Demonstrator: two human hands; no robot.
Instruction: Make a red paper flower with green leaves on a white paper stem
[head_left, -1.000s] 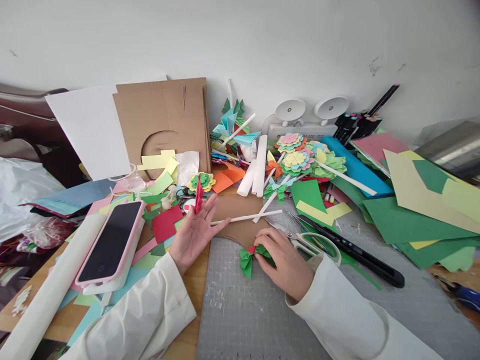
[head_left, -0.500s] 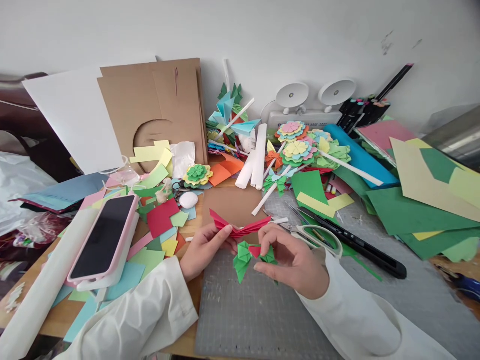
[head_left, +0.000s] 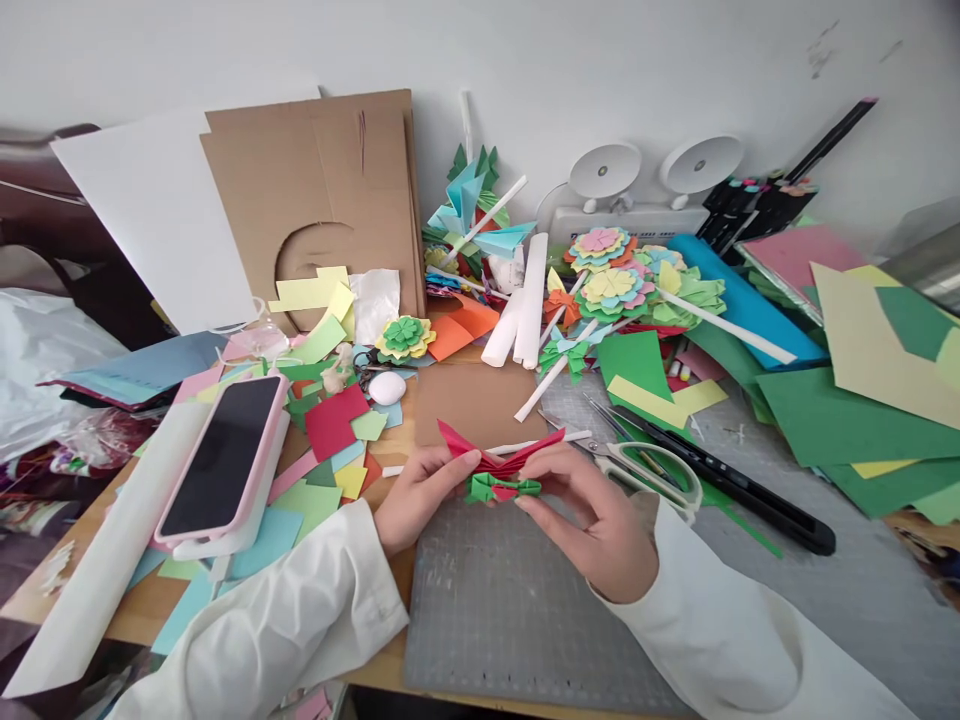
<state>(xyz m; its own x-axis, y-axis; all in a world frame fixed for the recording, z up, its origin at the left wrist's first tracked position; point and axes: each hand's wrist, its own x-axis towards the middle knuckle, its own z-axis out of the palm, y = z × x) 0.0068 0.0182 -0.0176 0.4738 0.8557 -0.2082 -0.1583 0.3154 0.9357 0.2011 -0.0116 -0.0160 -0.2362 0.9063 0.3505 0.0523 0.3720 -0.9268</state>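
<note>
My left hand pinches a red pleated paper piece, whose two pointed ends spread up and outward. Just below it, the thumb and fingers of my right hand grip a green folded paper bow with a red centre, seen nearly edge-on. The two pieces sit close together; whether they touch is hidden by the fingers. Behind both hands lies a thin white paper stick, partly covered by the red paper. Both hands are above the near part of a grey cutting mat.
Scissors and a black flat tool lie to the right. Left are a pink-cased phone and coloured paper scraps. Paper flowers, white paper rolls and cardboard sheets stand or lie at the back.
My right hand has raised the green bow toward the red piece and tipped it from face-on to nearly edge-on. My left hand keeps its pinch. The whole view has shifted slightly.
</note>
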